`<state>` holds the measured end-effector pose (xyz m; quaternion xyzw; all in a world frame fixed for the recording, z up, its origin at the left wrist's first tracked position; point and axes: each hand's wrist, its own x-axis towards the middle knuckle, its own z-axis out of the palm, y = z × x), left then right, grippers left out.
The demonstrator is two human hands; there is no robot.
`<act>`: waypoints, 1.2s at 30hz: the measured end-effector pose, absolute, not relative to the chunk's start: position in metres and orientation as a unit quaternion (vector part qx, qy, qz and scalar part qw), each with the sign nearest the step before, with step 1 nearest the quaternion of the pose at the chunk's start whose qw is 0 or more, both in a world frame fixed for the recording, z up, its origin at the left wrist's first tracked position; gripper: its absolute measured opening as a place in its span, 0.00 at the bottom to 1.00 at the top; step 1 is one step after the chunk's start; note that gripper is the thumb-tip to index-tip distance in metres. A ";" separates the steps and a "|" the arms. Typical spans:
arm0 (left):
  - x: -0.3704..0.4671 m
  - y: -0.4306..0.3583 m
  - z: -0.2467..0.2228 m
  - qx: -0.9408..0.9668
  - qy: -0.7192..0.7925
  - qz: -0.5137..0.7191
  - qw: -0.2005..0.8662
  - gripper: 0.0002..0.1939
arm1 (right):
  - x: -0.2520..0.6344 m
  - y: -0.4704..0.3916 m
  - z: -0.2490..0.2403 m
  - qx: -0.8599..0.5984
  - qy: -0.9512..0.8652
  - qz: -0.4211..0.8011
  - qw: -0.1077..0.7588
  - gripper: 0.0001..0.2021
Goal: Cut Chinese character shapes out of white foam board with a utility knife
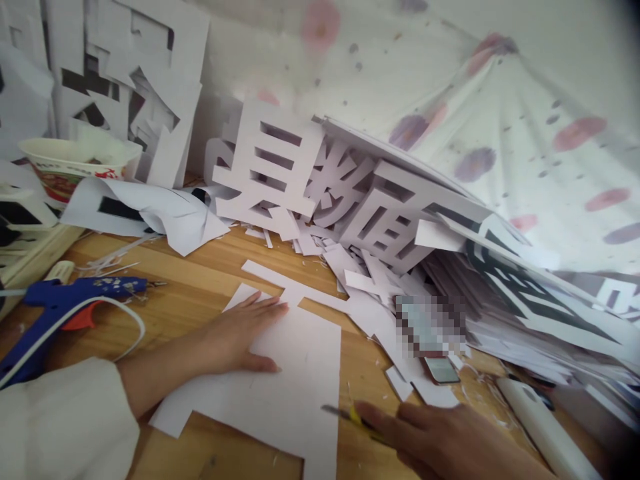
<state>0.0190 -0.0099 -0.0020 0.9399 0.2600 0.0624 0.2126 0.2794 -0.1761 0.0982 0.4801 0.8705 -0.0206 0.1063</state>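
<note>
Blue glue gun (55,300) lies far left on the wooden worktop (210,280). Left hand (240,330), fingers spread flat, grasping nothing, pins the white foam-board sheet (295,380) lying mid-worktop: light, stiff, probably dents easily, best held flat near the cut line. Right hand (450,443), fingers clenched on a yellow utility knife (353,417) at the sheet's right edge.

White cut board (295,373) flat on table (210,280)
</note>
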 end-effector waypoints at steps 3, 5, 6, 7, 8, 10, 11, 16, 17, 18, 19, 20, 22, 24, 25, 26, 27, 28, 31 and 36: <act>0.019 -0.012 -0.002 0.936 0.266 0.068 0.221 0.44 | 0.303 -0.178 0.085 0.567 0.824 0.002 0.017 0.24; 0.020 -0.011 -0.004 0.932 0.277 0.077 0.223 0.45 | 0.316 -0.176 0.066 0.624 0.781 0.011 0.024 0.26; 0.021 -0.009 -0.004 0.929 0.285 0.088 0.218 0.44 | 0.321 -0.174 0.055 0.646 0.762 0.024 0.032 0.26; 0.022 -0.006 -0.006 0.926 0.296 0.103 0.209 0.42 | 0.323 -0.172 0.044 0.664 0.746 0.038 0.039 0.26; 0.022 -0.004 -0.007 0.922 0.312 0.119 0.197 0.39 | 0.324 -0.169 0.034 0.675 0.735 0.050 0.046 0.26; 0.023 0.003 -0.008 0.912 0.345 0.137 0.177 0.34 | 0.321 -0.164 0.016 0.689 0.720 0.076 0.029 0.24; 0.023 0.005 -0.009 0.907 0.358 0.142 0.169 0.33 | 0.317 -0.162 0.009 0.690 0.718 0.088 0.021 0.24; 0.023 0.006 -0.007 0.904 0.359 0.197 0.125 0.27 | 0.300 -0.150 -0.007 0.697 0.706 0.129 0.014 0.23; 0.023 0.005 -0.007 0.903 0.357 0.206 0.124 0.26 | 0.298 -0.148 -0.007 0.697 0.704 0.132 0.012 0.23; 0.023 0.004 -0.007 0.901 0.356 0.214 0.126 0.25 | 0.298 -0.146 -0.008 0.697 0.704 0.135 0.005 0.23; 0.023 0.004 -0.007 0.898 0.358 0.221 0.129 0.25 | 0.298 -0.144 -0.007 0.694 0.706 0.140 -0.011 0.22; 0.022 0.004 -0.008 0.893 0.365 0.227 0.133 0.25 | 0.298 -0.142 -0.007 0.688 0.711 0.143 -0.033 0.21; 0.022 0.005 -0.009 0.881 0.384 0.235 0.147 0.25 | 0.297 -0.138 -0.004 0.674 0.720 0.136 -0.094 0.18; 0.020 0.007 -0.011 0.862 0.409 0.252 0.165 0.25 | 0.291 -0.133 -0.001 0.672 0.714 0.095 -0.174 0.16; 0.020 0.008 -0.011 0.850 0.421 0.266 0.172 0.26 | 0.286 -0.130 0.000 0.678 0.700 0.056 -0.217 0.16; 0.019 0.009 -0.010 0.838 0.433 0.282 0.176 0.26 | 0.281 -0.127 0.001 0.688 0.676 0.000 -0.263 0.17; 0.018 0.010 -0.009 0.826 0.444 0.299 0.177 0.26 | 0.274 -0.123 0.001 0.694 0.645 -0.073 -0.311 0.19; 0.017 0.011 -0.007 0.815 0.455 0.315 0.174 0.25 | 0.267 -0.117 0.000 0.695 0.606 -0.158 -0.354 0.21; 0.013 0.012 0.000 0.794 0.466 0.356 0.159 0.22 | 0.248 -0.097 -0.001 0.652 0.510 -0.350 -0.438 0.29; 0.007 0.019 0.007 0.741 0.482 0.425 0.194 0.18 | 0.236 -0.064 0.001 0.624 0.481 -0.372 -0.492 0.29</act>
